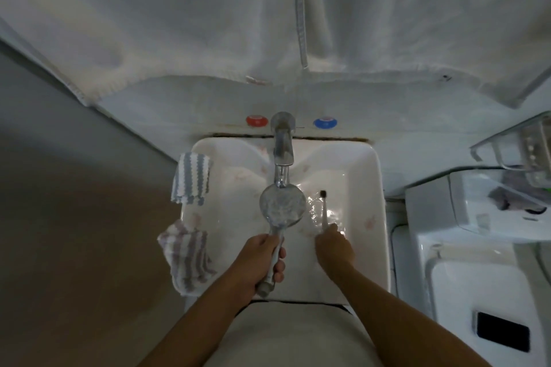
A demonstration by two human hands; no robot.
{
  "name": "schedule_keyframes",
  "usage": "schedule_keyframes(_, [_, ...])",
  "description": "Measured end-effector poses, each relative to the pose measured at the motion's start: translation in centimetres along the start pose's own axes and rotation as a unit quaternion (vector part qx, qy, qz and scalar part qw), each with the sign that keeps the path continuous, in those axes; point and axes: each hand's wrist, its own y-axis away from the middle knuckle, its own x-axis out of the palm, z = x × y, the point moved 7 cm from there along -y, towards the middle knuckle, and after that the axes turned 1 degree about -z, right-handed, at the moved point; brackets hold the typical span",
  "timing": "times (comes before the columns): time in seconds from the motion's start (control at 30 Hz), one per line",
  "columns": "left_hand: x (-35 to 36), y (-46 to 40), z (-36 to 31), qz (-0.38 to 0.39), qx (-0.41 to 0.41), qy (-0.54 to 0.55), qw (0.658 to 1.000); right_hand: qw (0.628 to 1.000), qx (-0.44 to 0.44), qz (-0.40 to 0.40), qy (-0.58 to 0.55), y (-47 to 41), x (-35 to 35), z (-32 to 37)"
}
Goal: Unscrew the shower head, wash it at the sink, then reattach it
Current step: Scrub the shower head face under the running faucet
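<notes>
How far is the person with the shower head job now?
Unscrewing looks done: the left hand holds the shower head free over the sink. Washing is underway: it sits under the running tap, and the right hand holds a small brush. Reattaching remains.

i count one shower head (282,206), one toothbrush (324,211), one tap spout (283,140) and one white sink (377,202). there are two striped cloths on the sink's left rim, (190,177) and (187,256), and two round tap knobs, one red (256,120), one blue (325,123). two hands are in view, left (262,262) and right (335,246).
</notes>
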Motion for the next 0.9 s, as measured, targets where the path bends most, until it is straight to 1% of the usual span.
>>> schedule_keyframes(0.1, [0.0, -0.4, -0.3, 0.006, -0.001, 0.005, 1.0, 0.997, -0.01, -0.036, -0.066, 0.9, -1.6, -0.1])
schedule_keyframes(0.23, [-0.4, -0.7, -0.8, 0.017, 0.005, -0.004, 1.0, 0.977, -0.1, -0.085, -0.169, 3.4, -5.0, 0.5])
schedule_keyframes(0.3, [-0.7, -0.8, -1.1, 0.018, 0.01, -0.021, 1.0, 0.965, -0.121, -0.097, -0.213, 4.7, -7.0, 0.9])
schedule_keyframes(0.37, [-1.1, -0.9, -1.4, 0.013, 0.02, -0.053, 0.998, 0.955, -0.154, -0.104, -0.232, 5.7, -8.6, 1.6])
schedule_keyframes(0.5, [-1.7, -1.1, -1.9, 0.018, 0.04, -0.136, 0.99, 0.937, -0.237, -0.107, -0.232, 7.2, -10.1, 3.4])
schedule_keyframes(0.6, [-2.0, -1.4, -2.4, 0.029, 0.048, -0.187, 0.981, 0.932, -0.277, -0.119, -0.199, 7.8, -10.5, 4.6])
schedule_keyframes(0.73, [-2.0, -1.6, -2.7, 0.044, 0.047, -0.221, 0.973, 0.939, -0.282, -0.134, -0.141, 7.2, -10.2, 5.3])
schedule_keyframes(0.9, [-1.6, -1.7, -3.1, 0.062, 0.057, -0.241, 0.967, 0.943, -0.288, -0.124, -0.113, 6.7, -10.0, 6.2])
